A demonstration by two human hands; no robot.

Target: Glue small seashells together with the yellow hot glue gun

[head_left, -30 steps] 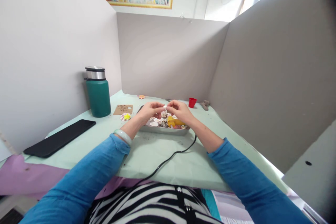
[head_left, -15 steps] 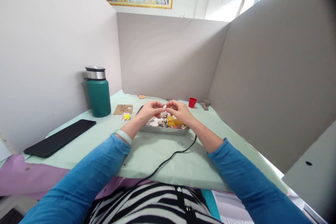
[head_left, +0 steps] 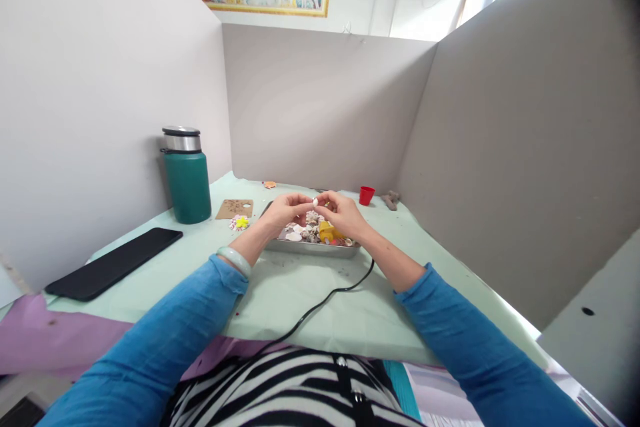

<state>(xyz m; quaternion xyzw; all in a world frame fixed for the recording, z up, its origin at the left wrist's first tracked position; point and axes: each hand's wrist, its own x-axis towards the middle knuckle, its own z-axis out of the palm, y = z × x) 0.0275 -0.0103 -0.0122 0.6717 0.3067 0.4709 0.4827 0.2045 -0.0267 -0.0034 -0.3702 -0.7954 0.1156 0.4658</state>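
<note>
A small white shell (head_left: 315,203) is pinched between the fingertips of both hands. My left hand (head_left: 289,209) grips it from the left, and my right hand (head_left: 341,211) from the right. Both hands are held over a metal tray (head_left: 310,248) full of mixed shells (head_left: 295,235). A yellow tool, perhaps a glue gun (head_left: 330,232), lies in the tray's right part, partly covered by my right hand. From the tray's right side a black cord (head_left: 330,293) runs towards me.
A green bottle (head_left: 188,187) and a black flat pad (head_left: 117,261) are at the left. Near the tray lie a brown board (head_left: 235,209) and a yellow flower piece (head_left: 241,222). A red cup (head_left: 367,195) stands at the back right. Grey partitions (head_left: 325,107) surround the table.
Between my fingertips the white shell has turned slightly, and more of its face shows. Both hands stay in nearly the same place above the tray.
</note>
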